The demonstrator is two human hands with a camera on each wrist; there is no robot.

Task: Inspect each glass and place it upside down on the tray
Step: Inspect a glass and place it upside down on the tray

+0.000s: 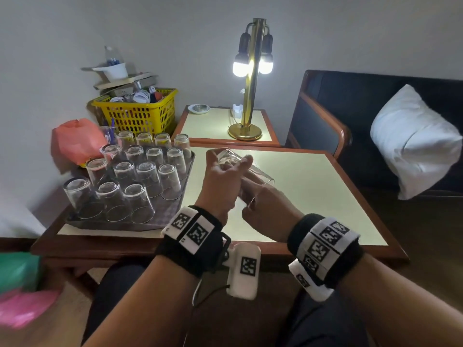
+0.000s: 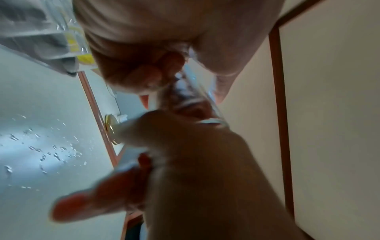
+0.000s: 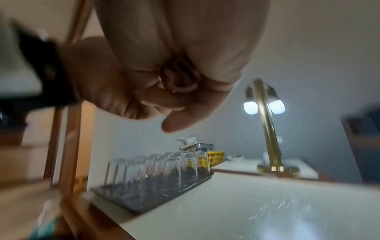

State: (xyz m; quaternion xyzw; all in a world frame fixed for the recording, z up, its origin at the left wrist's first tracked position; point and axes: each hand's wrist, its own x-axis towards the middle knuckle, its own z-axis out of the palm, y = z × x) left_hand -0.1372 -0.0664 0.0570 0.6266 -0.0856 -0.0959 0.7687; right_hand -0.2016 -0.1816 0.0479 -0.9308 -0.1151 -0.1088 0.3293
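Note:
A clear glass [image 1: 265,179] lies tilted in the air over the middle of the table, base up-left and rim down-right. My left hand [image 1: 220,181] grips its base end with curled fingers, and my right hand [image 1: 268,206] holds it from below near the rim. The left wrist view shows the glass [image 2: 197,91] between the left hand [image 2: 144,69] and the right hand [image 2: 195,162]. In the right wrist view the right hand [image 3: 179,84] has curled fingers. Left of the hands, a dark chequered tray [image 1: 170,216] carries several glasses [image 1: 147,179] upside down; the tray [image 3: 131,204] is blurred.
The cream table [image 1: 313,191] has a wooden edge. Behind the tray are a yellow basket [image 1: 140,113] full of items and a red plastic bag [image 1: 75,141]. A lit brass lamp [image 1: 248,96] stands on a side table; a white pillow [image 1: 413,141] lies on the sofa at right.

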